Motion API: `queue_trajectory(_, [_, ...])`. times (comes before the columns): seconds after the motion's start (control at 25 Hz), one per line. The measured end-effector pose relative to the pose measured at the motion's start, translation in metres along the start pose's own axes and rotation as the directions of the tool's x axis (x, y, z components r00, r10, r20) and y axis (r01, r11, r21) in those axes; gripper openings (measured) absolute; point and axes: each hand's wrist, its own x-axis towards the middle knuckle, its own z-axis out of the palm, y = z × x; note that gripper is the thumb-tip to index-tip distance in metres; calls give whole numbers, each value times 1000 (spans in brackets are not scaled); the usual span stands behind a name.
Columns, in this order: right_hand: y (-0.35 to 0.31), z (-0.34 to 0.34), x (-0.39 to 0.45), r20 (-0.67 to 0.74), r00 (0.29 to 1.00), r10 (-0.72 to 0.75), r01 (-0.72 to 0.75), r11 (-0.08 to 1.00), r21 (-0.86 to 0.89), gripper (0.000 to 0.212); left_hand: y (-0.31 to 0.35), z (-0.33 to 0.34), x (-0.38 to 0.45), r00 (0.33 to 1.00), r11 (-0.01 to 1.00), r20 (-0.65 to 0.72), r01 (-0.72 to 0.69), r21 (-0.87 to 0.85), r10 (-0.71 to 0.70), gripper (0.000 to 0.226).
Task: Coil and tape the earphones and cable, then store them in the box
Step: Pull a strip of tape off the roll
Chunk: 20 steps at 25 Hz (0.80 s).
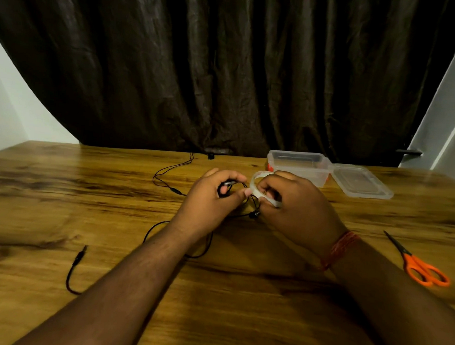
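Toward the near-left corner of the tabletop lies a short black cable, its plug pointing away from the person, well apart from both hands and not yet coiled. Further in, the thin black cord of the earphones loops loosely across the middle of the tabletop, one strand running off toward the far edge and another curving back under the left forearm.

The left hand sits at the centre, fingers curled round a small bunch of the earphone cord, with one earbud showing between finger and thumb. Just beside it, nearly touching, the right hand grips a clear roll of tape, fingers hooked through its ring. A second earbud dangles between the two hands, just above the wood.

What matters next, I'd say, is that the tape lies immediately right of the gathered cord, so the right hand is the one placed to draw a strip leftward across the bundle; much of the cord is loose on the wood, so coiling looks unfinished.

Beyond the right hand, near the far edge, the clear box stands open, its lid lying flat beside it. Orange-handled scissors lie by the right edge, blades pointing away.
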Motion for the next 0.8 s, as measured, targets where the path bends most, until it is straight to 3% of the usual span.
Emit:
queue_trajectory(0.08, [0, 0, 0, 7, 1000, 2, -2, 1000, -2, 15, 3, 0, 0, 999, 996, -7, -46, 72, 46, 17])
queue_trajectory(0.2, [1, -1, 0, 12, 1000, 14, -14, 1000, 3, 16, 6, 0, -2, 999, 998, -20, -49, 31, 49, 3])
queue_trajectory(0.52, [7, -6, 3, 57, 997, 45, -51, 993, 107, 13, 6, -2, -2, 999, 998, 39, 27, -49, -25, 9])
queue_trajectory(0.8, [6, -13, 6, 147, 979, 143, -179, 945, 273, 11, 11, -6, -1, 989, 957, 24, 149, -250, -148, 6])
